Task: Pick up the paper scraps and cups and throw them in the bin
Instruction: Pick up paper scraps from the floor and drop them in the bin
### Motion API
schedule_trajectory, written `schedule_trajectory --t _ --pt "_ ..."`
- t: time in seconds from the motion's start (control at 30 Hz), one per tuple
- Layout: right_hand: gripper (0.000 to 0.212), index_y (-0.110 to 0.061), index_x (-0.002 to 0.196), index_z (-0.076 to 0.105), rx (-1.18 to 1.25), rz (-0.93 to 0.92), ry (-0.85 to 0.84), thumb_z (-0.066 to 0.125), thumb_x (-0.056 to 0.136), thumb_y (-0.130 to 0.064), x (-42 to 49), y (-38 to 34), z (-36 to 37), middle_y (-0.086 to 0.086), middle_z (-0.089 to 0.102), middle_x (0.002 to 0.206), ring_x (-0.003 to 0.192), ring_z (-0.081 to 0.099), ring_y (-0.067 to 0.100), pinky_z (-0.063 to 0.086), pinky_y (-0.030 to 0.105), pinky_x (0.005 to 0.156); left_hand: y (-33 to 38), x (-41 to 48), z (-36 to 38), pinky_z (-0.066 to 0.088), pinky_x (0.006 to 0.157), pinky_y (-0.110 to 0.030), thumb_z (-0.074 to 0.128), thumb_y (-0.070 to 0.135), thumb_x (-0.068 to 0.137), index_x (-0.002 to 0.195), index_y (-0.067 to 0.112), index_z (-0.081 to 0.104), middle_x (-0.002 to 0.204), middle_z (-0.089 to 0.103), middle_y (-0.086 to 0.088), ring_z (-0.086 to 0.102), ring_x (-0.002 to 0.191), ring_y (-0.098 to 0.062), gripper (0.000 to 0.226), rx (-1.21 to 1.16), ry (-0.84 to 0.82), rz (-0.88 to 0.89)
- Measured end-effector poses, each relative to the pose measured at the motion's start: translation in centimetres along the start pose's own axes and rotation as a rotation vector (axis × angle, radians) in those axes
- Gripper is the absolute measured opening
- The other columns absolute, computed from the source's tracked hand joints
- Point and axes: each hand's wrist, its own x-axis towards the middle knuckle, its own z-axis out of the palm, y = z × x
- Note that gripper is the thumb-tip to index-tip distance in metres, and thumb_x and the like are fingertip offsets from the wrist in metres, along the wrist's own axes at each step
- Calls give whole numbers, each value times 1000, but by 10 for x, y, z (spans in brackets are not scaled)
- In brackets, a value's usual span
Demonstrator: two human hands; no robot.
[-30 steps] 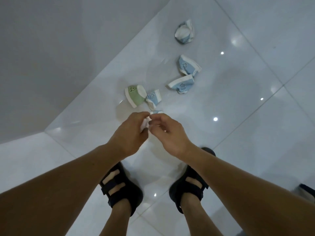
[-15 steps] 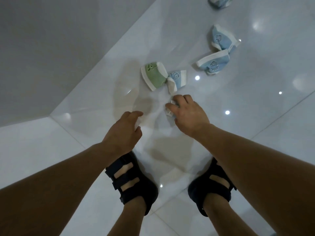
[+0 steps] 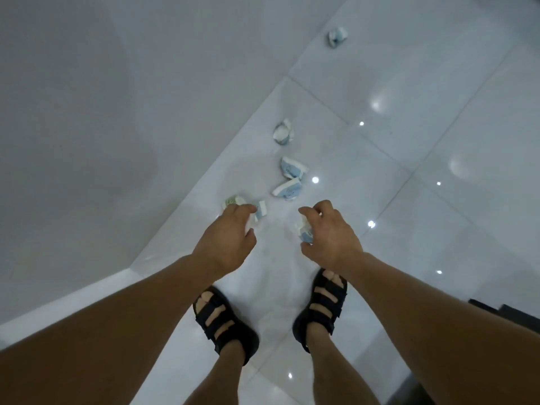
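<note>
Open floor (image 3: 277, 252) lies between both grips and right of the right hand (image 3: 330, 235). Just beyond the left hand (image 3: 228, 238), a crushed green cup (image 3: 232, 201) and a blue cup (image 3: 289, 189) lie in the way; the wall (image 3: 87, 112) closes off the left.

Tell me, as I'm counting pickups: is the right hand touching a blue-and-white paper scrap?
Touching. The head view shows the right hand curled round the paper scrap.

A glossy white tiled floor (image 3: 438, 83) with small bright light reflections (image 3: 315, 180) met a plain grey wall (image 3: 87, 112), two feet stood in black strapped sandals (image 3: 226, 331), and a dark object (image 3: 502, 314) sat at the right edge.
</note>
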Motion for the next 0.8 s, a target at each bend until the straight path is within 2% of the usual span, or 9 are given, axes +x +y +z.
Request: schedule_trajectory --t 0.1,0.2,0.3,0.43,0.53,0.67,0.8 --pt "70 -21 147 32 -7 -18 25 64 85 -28 -44 -20 -71 5 32 136 115 43 24 48 33 88 65 -20 -52 38 94 -25 51 20 94 139 18 42 134 45 -6 54 113 -22 46 39 40 66" --pt "67 -20 144 36 19 13 113 65 84 -25 -97 -39 -139 6 34 133 111 44 26 49 34 84 132 -50 -95 41 97 -30 51 22 95 139 20 42 136 45 -5 54 115 -23 45 93 56 118" --pt "68 -20 144 36 63 76 201 66 83 -24 -154 -50 -191 5 33 133 113 44 26 46 31 82 185 -88 -126 42 94 -31 51 22 95 139 20 42 134 46 -6 55 112 -24 45 138 61 156" --pt "72 -22 146 34 186 224 294 68 83 -28 -227 -63 -231 5 33 136 117 44 25 46 32 92 240 -142 -148 41 93 -29 50 23 94 139 19 43 137 44 -6 54 114 -23 45 163 21 275" --pt "75 -20 147 34 281 331 412 70 82 -30 -291 -80 -243 5 34 135 117 45 25 45 35 97 271 -182 -163 38 89 -24 50 22 95 139 18 43 138 43 -7 54 114 -22 45 200 6 408" --pt "80 -17 148 31 348 465 539 72 80 -31 -380 -110 -231 6 35 136 116 46 25 45 34 96 299 -241 -180 39 95 -29 50 20 94 139 15 42 136 43 -11 52 116 -26 46 295 -43 590" --pt "80 -18 148 30 412 594 595 70 80 -32 -464 -133 -198 3 34 137 115 47 24 43 30 91 323 -301 -176 40 97 -32 50 20 94 139 14 42 137 42 -11 52 117 -28 46 388 -116 712"
